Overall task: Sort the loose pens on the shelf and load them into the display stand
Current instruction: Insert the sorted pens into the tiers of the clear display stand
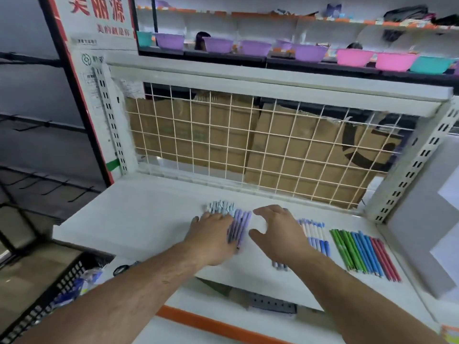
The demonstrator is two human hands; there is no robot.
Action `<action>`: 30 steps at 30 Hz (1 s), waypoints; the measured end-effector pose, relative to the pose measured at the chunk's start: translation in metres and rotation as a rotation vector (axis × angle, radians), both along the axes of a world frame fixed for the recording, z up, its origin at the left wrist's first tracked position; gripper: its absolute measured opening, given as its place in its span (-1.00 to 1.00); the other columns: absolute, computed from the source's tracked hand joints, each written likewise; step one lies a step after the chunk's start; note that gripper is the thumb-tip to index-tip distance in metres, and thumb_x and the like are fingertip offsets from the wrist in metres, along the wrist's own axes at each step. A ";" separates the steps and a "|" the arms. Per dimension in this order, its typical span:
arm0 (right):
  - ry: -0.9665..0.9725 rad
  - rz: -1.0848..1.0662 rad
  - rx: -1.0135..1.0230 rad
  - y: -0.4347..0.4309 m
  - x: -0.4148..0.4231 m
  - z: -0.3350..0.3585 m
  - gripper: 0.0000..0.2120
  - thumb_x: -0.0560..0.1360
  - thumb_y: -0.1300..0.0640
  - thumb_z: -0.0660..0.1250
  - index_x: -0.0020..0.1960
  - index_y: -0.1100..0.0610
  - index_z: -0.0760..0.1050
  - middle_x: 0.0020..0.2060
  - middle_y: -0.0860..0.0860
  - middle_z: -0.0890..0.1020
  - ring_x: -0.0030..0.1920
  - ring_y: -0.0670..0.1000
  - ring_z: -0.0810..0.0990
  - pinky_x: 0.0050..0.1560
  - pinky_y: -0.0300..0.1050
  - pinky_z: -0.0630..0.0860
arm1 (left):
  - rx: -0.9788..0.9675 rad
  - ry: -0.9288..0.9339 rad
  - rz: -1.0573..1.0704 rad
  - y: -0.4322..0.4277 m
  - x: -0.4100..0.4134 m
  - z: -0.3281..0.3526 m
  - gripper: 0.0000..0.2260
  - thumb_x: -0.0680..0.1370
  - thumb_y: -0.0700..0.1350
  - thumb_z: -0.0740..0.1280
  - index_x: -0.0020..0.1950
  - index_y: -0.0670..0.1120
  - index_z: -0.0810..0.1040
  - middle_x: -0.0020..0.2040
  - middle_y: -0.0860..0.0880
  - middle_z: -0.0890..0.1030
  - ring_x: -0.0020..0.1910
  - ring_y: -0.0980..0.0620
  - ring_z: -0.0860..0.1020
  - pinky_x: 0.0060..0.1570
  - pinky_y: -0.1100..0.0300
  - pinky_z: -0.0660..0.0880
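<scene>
Left forearm [139, 281] is stretching over the shelf [149, 214]. The left hand [213, 232] is pressing flat, grip released, on pale blue and lilac pens [239, 227]. The right hand [275, 232] is hovering alongside, grip loose and empty. Uneven pressure is risking pens rolling into the white-blue pens [315, 234].

left hand [213, 234] flat on pale-blue pens [221, 207] | right hand [278, 232] hovering, fingers curled | shelf [139, 214]

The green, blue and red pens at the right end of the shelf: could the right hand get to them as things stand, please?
Probably yes. The right hand holds nothing, and only the blue-and-white pens, lying flat, sit between it and the green, blue and red pens.
</scene>
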State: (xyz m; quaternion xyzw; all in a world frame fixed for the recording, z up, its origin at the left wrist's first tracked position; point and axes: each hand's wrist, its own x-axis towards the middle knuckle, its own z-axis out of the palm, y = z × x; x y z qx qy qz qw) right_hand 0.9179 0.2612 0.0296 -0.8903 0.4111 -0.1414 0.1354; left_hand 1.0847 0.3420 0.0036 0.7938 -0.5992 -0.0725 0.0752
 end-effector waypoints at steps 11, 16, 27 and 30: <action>0.046 -0.047 0.086 -0.015 0.074 -0.024 -0.56 0.56 0.02 0.33 0.43 0.01 0.47 0.37 -0.01 0.50 0.38 0.05 0.41 0.30 -0.09 0.42 | 0.005 0.348 0.235 -0.027 0.077 -0.030 -0.74 0.58 0.04 0.27 0.14 -0.11 0.48 0.03 -0.05 0.60 -0.04 -0.06 0.53 -0.03 0.10 0.50; 0.041 -0.067 0.090 -0.022 0.089 -0.028 -0.59 0.55 -0.01 0.32 0.39 -0.02 0.48 0.35 -0.05 0.51 0.36 0.00 0.43 0.27 -0.04 0.47 | 0.038 0.434 0.300 -0.042 0.082 -0.035 -0.75 0.42 0.12 0.31 -0.28 -0.03 0.42 -0.33 0.04 0.54 -0.25 -0.06 0.58 -0.41 0.19 0.32; 0.025 -0.071 0.109 -0.028 0.103 -0.030 -0.64 0.57 0.01 0.29 0.36 -0.05 0.51 0.31 -0.08 0.52 0.31 -0.05 0.46 0.15 -0.18 0.44 | 0.069 0.356 0.348 -0.050 0.089 -0.034 -0.84 0.45 -0.13 0.34 -0.28 -0.06 0.41 -0.11 -0.09 0.64 -0.12 -0.10 0.63 -0.25 0.23 0.45; 0.026 -0.062 0.115 -0.027 0.104 -0.029 -0.64 0.57 0.01 0.28 0.35 -0.05 0.51 0.31 -0.09 0.52 0.30 -0.05 0.46 0.14 -0.19 0.44 | 0.074 0.287 0.338 -0.052 0.089 -0.035 -0.85 0.46 -0.15 0.35 -0.24 -0.07 0.38 -0.04 -0.11 0.64 -0.04 -0.14 0.63 -0.19 0.19 0.47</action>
